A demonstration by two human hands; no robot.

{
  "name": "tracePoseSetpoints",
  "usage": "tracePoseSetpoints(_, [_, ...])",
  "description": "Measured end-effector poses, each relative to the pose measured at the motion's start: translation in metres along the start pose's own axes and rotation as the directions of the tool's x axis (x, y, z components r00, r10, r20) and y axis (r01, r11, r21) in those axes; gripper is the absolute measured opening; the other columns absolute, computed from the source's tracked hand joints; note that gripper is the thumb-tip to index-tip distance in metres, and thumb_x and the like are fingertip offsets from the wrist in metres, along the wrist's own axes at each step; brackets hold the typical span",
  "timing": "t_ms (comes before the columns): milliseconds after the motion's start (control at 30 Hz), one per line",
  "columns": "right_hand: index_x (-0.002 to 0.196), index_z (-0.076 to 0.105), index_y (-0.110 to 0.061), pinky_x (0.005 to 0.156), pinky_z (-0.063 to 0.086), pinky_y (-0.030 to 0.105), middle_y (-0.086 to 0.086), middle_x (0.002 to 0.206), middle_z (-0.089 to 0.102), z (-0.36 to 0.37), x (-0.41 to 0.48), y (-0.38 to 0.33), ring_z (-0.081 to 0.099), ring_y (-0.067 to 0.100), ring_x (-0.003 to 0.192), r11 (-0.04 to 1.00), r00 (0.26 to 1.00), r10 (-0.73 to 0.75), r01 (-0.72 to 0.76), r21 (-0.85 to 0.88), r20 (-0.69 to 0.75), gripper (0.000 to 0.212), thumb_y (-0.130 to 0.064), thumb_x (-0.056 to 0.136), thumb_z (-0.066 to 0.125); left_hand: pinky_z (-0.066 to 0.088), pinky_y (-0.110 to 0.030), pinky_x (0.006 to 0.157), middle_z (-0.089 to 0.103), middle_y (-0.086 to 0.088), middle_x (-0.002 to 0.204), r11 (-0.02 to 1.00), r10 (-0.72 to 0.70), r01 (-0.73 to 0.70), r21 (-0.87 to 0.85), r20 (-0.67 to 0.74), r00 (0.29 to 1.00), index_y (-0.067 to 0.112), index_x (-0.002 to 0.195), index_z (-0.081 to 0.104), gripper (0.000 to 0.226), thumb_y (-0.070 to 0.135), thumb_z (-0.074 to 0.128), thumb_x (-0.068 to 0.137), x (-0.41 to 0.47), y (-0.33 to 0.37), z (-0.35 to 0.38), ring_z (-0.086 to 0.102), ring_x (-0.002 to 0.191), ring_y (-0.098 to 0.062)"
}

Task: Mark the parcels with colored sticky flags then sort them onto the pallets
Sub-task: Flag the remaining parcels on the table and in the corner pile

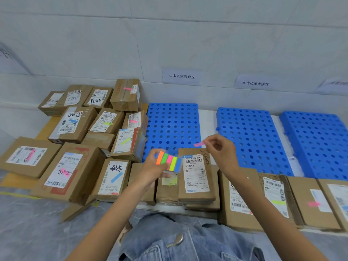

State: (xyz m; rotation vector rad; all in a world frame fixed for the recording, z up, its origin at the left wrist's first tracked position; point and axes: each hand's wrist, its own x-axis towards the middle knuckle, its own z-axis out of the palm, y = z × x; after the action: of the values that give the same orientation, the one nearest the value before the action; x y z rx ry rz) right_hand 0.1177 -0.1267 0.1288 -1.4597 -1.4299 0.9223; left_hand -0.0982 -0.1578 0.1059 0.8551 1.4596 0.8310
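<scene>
Blue denim trousers filled the bottom of my feed. Just beyond them I saw the left hand curled round a card of orange, green, pink, yellow and blue sticky flags, while the right hand pinched a single pink flag between thumb and fingertips above a brown cardboard parcel with a white label. More brown cardboard parcels, many already flagged, crowded the left beside a grey floor, and three blue perforated plastic pallets lay side by side along a white panelled wall bearing paper signs.
</scene>
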Motion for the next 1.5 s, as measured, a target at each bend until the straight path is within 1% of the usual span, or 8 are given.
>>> tracePoseSetpoints(267, [0.086, 0.069, -0.021, 0.072, 0.04, 0.012, -0.017, 0.085, 0.06, -0.005, -0.018, 0.061, 0.049, -0.007, 0.082, 0.854, 0.844, -0.179, 0.388, -0.346, 0.505, 0.007, -0.015, 0.082, 0.07, 0.054, -0.029, 0.059, 0.053, -0.014, 0.119, 0.851, -0.091, 0.111, 0.513, -0.063, 0.994, 0.01, 0.125, 0.042, 0.04, 0.004, 0.058, 0.088, 0.039, -0.078, -0.008, 0.062, 0.095, -0.029])
tracePoseSetpoints(467, [0.09, 0.073, -0.021, 0.084, 0.047, 0.028, -0.004, 0.106, 0.062, -0.01, -0.02, 0.086, 0.049, 0.012, 0.105, 0.701, 0.814, -0.312, 0.545, -0.459, 0.491, 0.012, -0.018, 0.078, 0.073, 0.043, -0.034, 0.092, 0.049, -0.01, 0.129, 0.633, 0.06, -0.017, 0.774, -0.027, 0.998, 0.011, 0.126, 0.044, 0.042, 0.019, 0.06, 0.088, 0.045, -0.083, -0.006, 0.048, 0.118, -0.025])
tracePoseSetpoints(567, [0.103, 0.068, -0.026, 0.098, 0.04, 0.03, -0.006, 0.125, 0.054, -0.011, -0.027, 0.088, 0.042, 0.01, 0.12, 0.838, 0.908, -0.225, 0.365, -0.405, 0.352, 0.018, -0.021, 0.085, 0.067, 0.034, -0.034, 0.103, 0.039, -0.009, 0.136, 0.395, 0.24, -0.049, 0.917, -0.051, 0.969, 0.014, 0.13, 0.043, 0.041, 0.031, 0.052, 0.093, 0.044, -0.074, -0.002, 0.033, 0.128, -0.025])
tracePoseSetpoints(633, [0.118, 0.058, -0.03, 0.103, 0.037, 0.03, -0.009, 0.134, 0.043, -0.01, -0.033, 0.086, 0.039, 0.006, 0.123, 0.951, 0.98, 0.002, 0.059, -0.305, 0.197, 0.028, -0.026, 0.091, 0.06, 0.028, -0.031, 0.107, 0.04, -0.006, 0.14, 0.538, 0.265, -0.118, 0.834, -0.034, 0.964, 0.012, 0.137, 0.04, 0.046, 0.033, 0.046, 0.096, 0.04, -0.061, 0.013, 0.032, 0.132, -0.021])
tracePoseSetpoints(800, [0.143, 0.025, -0.03, 0.097, 0.048, 0.041, -0.001, 0.137, 0.047, 0.017, -0.038, 0.082, 0.054, 0.016, 0.117, 0.916, 0.891, 0.375, -0.398, 0.046, 0.255, 0.062, -0.037, 0.09, 0.057, 0.047, -0.022, 0.092, 0.056, 0.013, 0.122, 0.893, 0.081, -0.15, 0.424, 0.177, 0.981, 0.024, 0.119, 0.048, 0.035, 0.038, 0.06, 0.089, 0.038, -0.049, 0.061, 0.056, 0.115, -0.009])
tracePoseSetpoints(900, [0.138, 0.028, -0.033, 0.094, 0.05, 0.033, -0.007, 0.128, 0.055, 0.034, -0.033, 0.071, 0.057, 0.009, 0.113, 0.931, 0.914, 0.327, -0.355, 0.085, 0.24, 0.057, -0.026, 0.091, 0.059, 0.055, -0.019, 0.074, 0.061, 0.01, 0.109, 0.94, 0.098, -0.106, 0.323, 0.039, 0.994, 0.024, 0.115, 0.047, 0.052, 0.048, 0.07, 0.075, 0.046, -0.051, 0.059, 0.062, 0.1, -0.006])
tracePoseSetpoints(1200, [0.145, 0.023, -0.039, 0.093, 0.052, 0.04, -0.01, 0.134, 0.053, 0.108, 0.043, -0.034, 0.058, 0.013, 0.115, 0.947, 0.899, 0.123, -0.232, 0.221, 0.42, 0.064, -0.023, 0.092, 0.055, 0.054, -0.037, 0.088, 0.064, 0.006, 0.113, 0.935, 0.335, -0.353, -0.03, -0.247, 0.909, 0.036, 0.112, 0.048, 0.033, 0.023, 0.065, 0.088, 0.039, 0.041, -0.057, 0.063, 0.104, -0.01])
tracePoseSetpoints(1500, [0.14, 0.019, -0.048, 0.094, 0.05, 0.025, -0.011, 0.143, 0.039, 0.291, 0.076, -0.155, 0.046, 0.002, 0.124, 0.957, 0.77, -0.039, -0.155, 0.245, 0.637, 0.062, -0.028, 0.093, 0.054, 0.056, -0.032, 0.076, 0.067, 0.007, 0.1, 0.931, 0.249, -0.352, -0.097, -0.537, 0.806, 0.022, 0.119, 0.053, 0.032, 0.02, 0.064, 0.089, 0.04, 0.096, -0.263, 0.067, 0.089, -0.011])
